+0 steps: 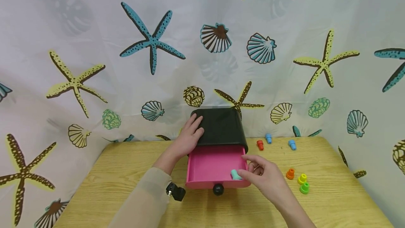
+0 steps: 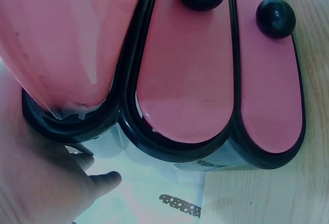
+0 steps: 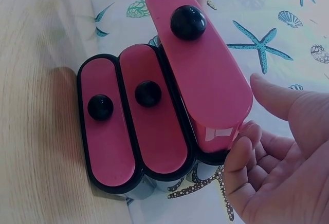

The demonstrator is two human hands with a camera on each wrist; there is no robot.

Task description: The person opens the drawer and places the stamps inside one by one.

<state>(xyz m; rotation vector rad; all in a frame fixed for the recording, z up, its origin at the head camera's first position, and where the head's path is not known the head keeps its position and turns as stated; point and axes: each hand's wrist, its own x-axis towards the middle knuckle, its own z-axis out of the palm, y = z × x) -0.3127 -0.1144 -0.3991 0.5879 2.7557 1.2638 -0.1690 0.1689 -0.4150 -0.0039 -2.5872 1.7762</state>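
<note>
A black cabinet [image 1: 218, 126] with three stacked pink drawers stands against the backdrop. Its top drawer [image 1: 205, 164] is pulled out, and a round black knob [image 1: 218, 189] sticks out in front. A small teal peg [image 1: 235, 174] lies inside, near the front right corner. My right hand [image 1: 264, 175] hovers over the drawer's right side, thumb tip right by the peg; thumb and fingers are apart, fingers loosely bent. On the cabinet's top left edge rests my left hand [image 1: 188, 136], fingers spread. Both lower drawers [image 3: 154, 131] are closed in the right wrist view.
Right of the cabinet, a red peg [image 1: 260, 145] and two blue pegs [image 1: 268, 138] stand or lie at the back. Nearer are an orange peg [image 1: 290, 173], a yellow peg [image 1: 302, 178] and a green peg [image 1: 304, 188]. A patterned cloth [image 1: 158, 90] hangs behind the wooden table [image 1: 126, 164].
</note>
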